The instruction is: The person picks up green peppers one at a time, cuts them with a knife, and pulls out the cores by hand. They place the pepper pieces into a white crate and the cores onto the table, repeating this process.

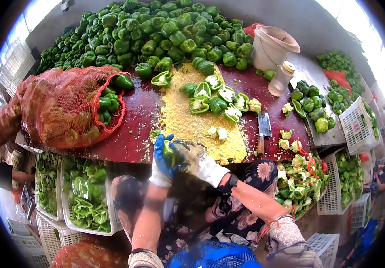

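Note:
My left hand (160,161), in a white glove with a blue coated palm, is closed around a green bell pepper (170,154) at the near edge of the table. From the other side, the gloved fingers of my right hand (197,160) press on the same pepper and partly cover it. Beyond them, several halved peppers (202,90) with pale insides lie on a yellow, seed-strewn board (179,116). Pale cut-out cores (221,133) rest on that board as well. To the right of it lies a cleaver (264,127) with a wooden handle pointing toward me.
Whole peppers (156,33) are heaped at the back. A red mesh sack (63,107) spills peppers on the left. A white bucket (268,47) and a capped bottle (282,79) stand back right. Crates (110,196) of cut peppers sit below left; a pile of cores (297,178) lies below right.

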`<state>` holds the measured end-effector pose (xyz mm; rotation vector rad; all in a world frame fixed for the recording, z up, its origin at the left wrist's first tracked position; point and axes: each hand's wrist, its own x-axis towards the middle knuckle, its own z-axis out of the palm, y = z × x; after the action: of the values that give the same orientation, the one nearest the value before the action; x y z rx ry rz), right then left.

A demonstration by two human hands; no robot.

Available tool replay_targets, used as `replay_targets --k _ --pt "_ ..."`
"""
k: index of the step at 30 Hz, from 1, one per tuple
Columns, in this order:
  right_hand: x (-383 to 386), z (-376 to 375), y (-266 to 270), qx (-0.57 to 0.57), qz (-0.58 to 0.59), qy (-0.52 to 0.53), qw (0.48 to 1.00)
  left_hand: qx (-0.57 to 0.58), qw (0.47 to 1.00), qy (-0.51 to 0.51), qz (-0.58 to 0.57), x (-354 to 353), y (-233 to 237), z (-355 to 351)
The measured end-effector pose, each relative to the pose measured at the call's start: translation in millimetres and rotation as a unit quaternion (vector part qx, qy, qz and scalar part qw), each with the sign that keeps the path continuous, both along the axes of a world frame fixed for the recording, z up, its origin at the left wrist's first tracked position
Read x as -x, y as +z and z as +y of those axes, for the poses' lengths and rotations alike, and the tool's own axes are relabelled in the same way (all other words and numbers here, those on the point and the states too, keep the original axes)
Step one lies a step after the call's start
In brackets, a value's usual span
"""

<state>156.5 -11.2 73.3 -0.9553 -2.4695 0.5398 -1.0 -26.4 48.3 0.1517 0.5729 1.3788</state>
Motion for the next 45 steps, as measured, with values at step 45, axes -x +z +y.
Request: replay_targets --k 45 --pt "-39.5 32.3 -0.4 0.231 0.378 -0.078 0.893 -0.167 0.984 0.034 0.055 -22.6 -4.4 6.0"
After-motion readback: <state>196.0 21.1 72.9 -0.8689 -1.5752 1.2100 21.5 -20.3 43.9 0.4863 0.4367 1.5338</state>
